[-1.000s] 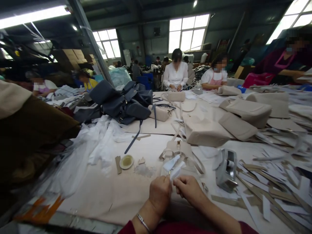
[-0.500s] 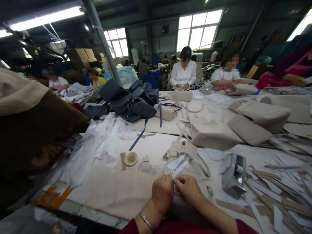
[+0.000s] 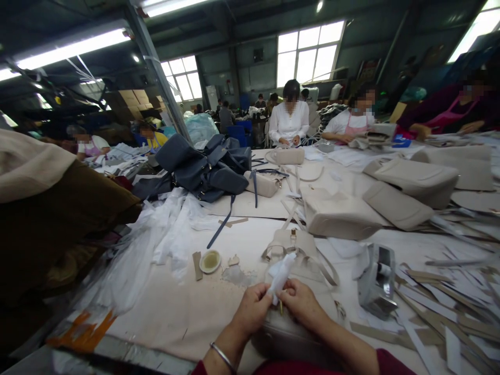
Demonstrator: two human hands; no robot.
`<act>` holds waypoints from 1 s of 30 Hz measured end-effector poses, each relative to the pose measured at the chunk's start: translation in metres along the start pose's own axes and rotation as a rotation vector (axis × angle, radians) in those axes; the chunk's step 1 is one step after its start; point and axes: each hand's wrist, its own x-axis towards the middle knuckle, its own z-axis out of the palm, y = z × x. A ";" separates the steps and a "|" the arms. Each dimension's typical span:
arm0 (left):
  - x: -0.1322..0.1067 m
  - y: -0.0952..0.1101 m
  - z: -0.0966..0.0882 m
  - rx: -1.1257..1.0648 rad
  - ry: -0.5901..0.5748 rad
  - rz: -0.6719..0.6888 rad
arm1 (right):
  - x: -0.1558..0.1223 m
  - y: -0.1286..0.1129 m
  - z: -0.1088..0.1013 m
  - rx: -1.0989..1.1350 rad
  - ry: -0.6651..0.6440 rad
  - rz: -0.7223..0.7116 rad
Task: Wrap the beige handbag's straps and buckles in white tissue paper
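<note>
Some white wrap (image 3: 282, 272), likely soft and light, seemed best held by its near end, where fingers of the left hand (image 3: 252, 306) and right hand (image 3: 301, 302) pinched it.

Beige bag (image 3: 299, 244): matt, leather-like. White wrapping (image 3: 280, 275): thin, crumpled, paper-like. Dispenser (image 3: 369, 291): grey, glossy, metallic. Bracelet (image 3: 222, 356): polished, silvery metal. Navy bags (image 3: 187, 165): smooth, leather-like. White sheeting (image 3: 166, 237): filmy, plastic-looking, wrinkled.

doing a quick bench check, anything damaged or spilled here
Yes: a ragged grey patch beside the small round dish breaks the pale table covering; worn or spilled, I can't tell. Torn-looking orange strips mark the near-left edge.
</note>
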 end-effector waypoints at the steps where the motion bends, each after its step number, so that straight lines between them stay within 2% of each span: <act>1: 0.001 -0.002 -0.001 -0.034 -0.007 -0.017 | 0.000 0.000 0.000 0.009 -0.039 -0.033; 6: 0.007 -0.008 0.003 0.065 0.103 -0.083 | -0.001 0.001 -0.002 -0.046 -0.077 -0.277; 9: 0.011 -0.005 0.008 0.051 0.035 -0.114 | -0.001 0.000 -0.009 -0.084 -0.091 -0.382; 13: 0.015 0.002 0.008 0.052 -0.017 -0.126 | -0.004 -0.006 -0.030 -0.156 -0.223 -0.532; 15: 0.017 0.004 0.004 0.087 -0.020 -0.147 | -0.006 -0.004 -0.050 -0.216 -0.156 -0.533; 17: 0.019 0.006 -0.004 0.135 0.002 -0.166 | -0.010 0.005 -0.078 -0.267 0.038 -0.441; 19: 0.022 0.005 -0.014 0.187 0.033 -0.165 | -0.017 0.023 -0.106 -0.261 0.222 -0.209; 20: 0.024 0.004 -0.019 0.218 0.050 -0.164 | -0.022 0.035 -0.118 -0.239 0.269 -0.061; 22: 0.028 0.001 -0.027 0.306 0.091 -0.176 | -0.034 0.058 -0.130 -0.187 0.277 0.212; 24: 0.034 -0.001 -0.033 0.403 0.126 -0.197 | -0.044 0.079 -0.125 -0.085 0.213 0.369; 26: 0.040 -0.001 -0.036 0.474 0.126 -0.209 | -0.050 0.091 -0.106 0.113 0.174 0.446; 28: 0.045 0.001 -0.039 0.526 0.104 -0.214 | -0.047 0.095 -0.083 0.311 0.194 0.479; 30: 0.046 0.005 -0.043 0.587 0.106 -0.218 | -0.039 0.091 -0.067 0.409 0.248 0.439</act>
